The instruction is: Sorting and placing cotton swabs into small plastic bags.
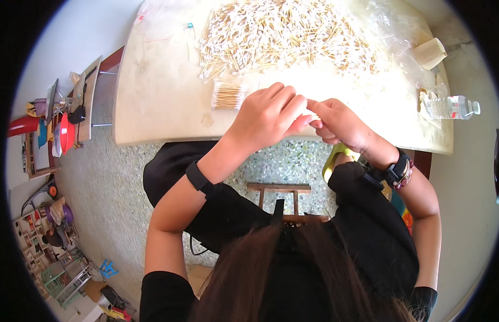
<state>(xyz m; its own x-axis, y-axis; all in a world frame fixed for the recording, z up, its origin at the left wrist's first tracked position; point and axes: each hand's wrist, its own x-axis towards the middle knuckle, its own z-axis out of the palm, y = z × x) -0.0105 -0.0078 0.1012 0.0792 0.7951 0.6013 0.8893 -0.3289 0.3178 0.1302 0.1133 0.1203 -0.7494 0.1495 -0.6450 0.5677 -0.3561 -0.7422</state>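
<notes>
My left hand (273, 111) and my right hand (339, 124) meet above the near edge of the table (163, 115). Both are closed, fingers curled and thumbs drawn together. Something small and pale shows between the fingertips, too hidden to name. Just left of my left hand lies a neat pack of cotton swabs (228, 96), its sticks side by side. Beyond both hands spreads a large heap of loose cotton swabs (281, 35), white tips and tan sticks lying every way.
Crumpled clear plastic bags (394, 35) lie at the far right, beside a cream-coloured roll or cup (430, 53). A clear plastic bottle (453, 107) rests on its side at the right edge. A small blue item (189, 26) sits left of the heap.
</notes>
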